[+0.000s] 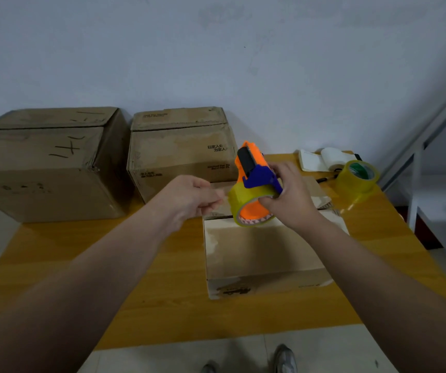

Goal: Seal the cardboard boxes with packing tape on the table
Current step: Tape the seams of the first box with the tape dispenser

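Wooden table against pale wall, tiled floor

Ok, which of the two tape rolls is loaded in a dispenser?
The roll held in the right hand, mounted on the orange and blue dispenser. The other roll lies bare on the table, far right.

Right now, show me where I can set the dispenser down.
Free: the bare table left of the small box, in front of the two big boxes. Also the strip along the near edge. Crowded: the far right corner, with the spare tape roll and label rolls.
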Available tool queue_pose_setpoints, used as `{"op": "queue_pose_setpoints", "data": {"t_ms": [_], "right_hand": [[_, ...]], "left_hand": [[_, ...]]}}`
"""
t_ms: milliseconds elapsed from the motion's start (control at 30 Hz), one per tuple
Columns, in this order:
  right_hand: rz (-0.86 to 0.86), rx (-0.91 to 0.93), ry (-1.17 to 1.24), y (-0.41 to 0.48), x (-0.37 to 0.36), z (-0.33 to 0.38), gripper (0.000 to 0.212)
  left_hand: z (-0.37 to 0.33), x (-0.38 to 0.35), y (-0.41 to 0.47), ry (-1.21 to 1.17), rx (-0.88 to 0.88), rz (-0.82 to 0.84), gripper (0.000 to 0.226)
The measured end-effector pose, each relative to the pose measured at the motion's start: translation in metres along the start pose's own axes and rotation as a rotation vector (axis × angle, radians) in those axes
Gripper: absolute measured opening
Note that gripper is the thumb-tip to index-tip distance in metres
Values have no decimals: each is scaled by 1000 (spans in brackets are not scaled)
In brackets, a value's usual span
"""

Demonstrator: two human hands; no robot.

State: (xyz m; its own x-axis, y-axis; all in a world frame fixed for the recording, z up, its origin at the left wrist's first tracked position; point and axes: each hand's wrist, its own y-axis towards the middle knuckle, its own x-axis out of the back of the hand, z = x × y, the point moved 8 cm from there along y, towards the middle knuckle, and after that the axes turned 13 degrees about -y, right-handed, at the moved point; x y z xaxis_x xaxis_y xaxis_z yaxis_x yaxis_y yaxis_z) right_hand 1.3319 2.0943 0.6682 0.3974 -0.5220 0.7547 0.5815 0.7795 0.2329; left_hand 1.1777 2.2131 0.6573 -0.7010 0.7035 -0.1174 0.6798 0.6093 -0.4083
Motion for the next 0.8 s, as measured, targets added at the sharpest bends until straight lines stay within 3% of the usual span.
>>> {"op": "queue_pose_setpoints", "data": {"t_ms": [67,200,400,500,800], "right_hand": [[-1,-53,116,-4,-3,-6,53],[39,-90,244,-7,-7,-11,55],[124,-64,199,-9,-13,-10,62],[190,-56,169,-13,-19,-11,62],[217,-22,190,-15,-19,-5,58]], "left_hand": [[5,5,0,42,51,8,19],[1,10,-2,126,16,-8,12],[-58,-13,-30,593,-424,-98,10],[-74,-28,-40,782,-506,-83,13],[-83,-39,-37,736,-474,-30,12]]}}
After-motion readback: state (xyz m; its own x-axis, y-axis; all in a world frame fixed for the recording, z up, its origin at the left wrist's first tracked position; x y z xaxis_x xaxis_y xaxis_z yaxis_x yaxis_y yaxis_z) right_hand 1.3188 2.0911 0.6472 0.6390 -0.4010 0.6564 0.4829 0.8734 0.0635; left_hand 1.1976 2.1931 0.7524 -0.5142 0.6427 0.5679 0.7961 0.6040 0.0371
